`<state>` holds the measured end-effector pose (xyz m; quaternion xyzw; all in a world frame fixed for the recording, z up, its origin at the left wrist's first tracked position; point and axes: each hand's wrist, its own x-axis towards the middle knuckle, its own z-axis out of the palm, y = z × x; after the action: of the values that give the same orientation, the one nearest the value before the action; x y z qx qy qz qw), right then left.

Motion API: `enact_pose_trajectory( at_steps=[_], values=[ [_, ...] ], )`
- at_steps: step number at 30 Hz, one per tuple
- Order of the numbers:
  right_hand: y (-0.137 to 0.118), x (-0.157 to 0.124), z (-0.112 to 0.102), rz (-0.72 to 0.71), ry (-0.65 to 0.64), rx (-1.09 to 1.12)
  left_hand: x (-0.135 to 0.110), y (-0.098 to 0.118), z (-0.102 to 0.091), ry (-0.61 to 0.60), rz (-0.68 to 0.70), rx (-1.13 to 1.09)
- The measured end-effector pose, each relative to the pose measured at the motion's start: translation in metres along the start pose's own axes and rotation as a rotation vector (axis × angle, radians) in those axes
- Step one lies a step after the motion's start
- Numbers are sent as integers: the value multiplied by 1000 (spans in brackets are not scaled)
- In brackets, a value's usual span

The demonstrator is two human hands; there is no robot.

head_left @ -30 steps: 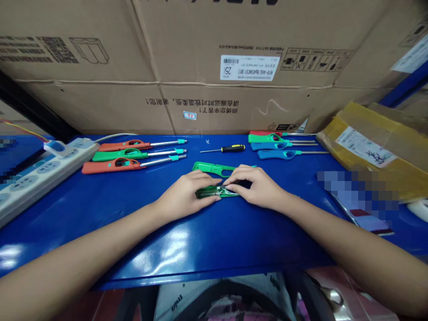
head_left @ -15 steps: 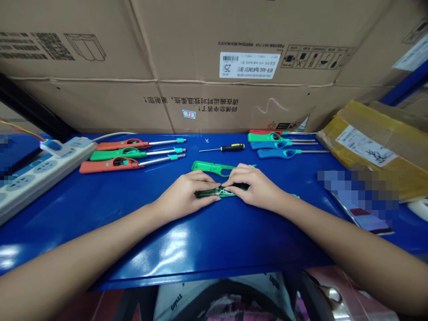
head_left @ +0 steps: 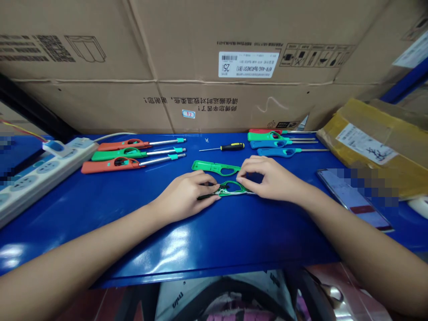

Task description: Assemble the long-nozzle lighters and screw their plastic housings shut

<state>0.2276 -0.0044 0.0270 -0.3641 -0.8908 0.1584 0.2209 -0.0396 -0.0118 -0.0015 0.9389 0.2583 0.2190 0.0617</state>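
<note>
An opened green lighter body (head_left: 230, 189) lies on the blue table (head_left: 214, 232) between my hands. My left hand (head_left: 187, 196) presses down on its left end with curled fingers. My right hand (head_left: 270, 178) pinches its right part with thumb and fingers. A separate green shell half (head_left: 214, 167) lies just behind them.
Three long-nosed lighters (head_left: 130, 156) lie at the back left, several more lighters (head_left: 277, 142) at the back right, with a small screwdriver (head_left: 224, 147) between them. A white power strip (head_left: 36, 174) is at the left. A phone (head_left: 354, 200) and a yellow parcel (head_left: 374, 142) are at the right. Cardboard boxes (head_left: 200, 62) wall the back.
My right hand has shifted right and lifted its fingers, uncovering the green body's loop. My left hand has stayed put.
</note>
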Motion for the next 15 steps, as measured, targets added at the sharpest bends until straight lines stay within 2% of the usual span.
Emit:
enact_pose_trajectory(
  at_steps=[2,5,11,15],
  values=[
    [3,-2,-12,14,-185,49,0,-1,-1,1,-5,-1],
    [7,-3,-23,78,-326,74,-1,-2,-1,13,-6,-12],
    [15,-7,-30,131,-459,138,-1,-5,-1,18,-21,-64],
    [14,-8,-29,177,-427,126,-2,-6,-1,13,-11,-76]
  ],
)
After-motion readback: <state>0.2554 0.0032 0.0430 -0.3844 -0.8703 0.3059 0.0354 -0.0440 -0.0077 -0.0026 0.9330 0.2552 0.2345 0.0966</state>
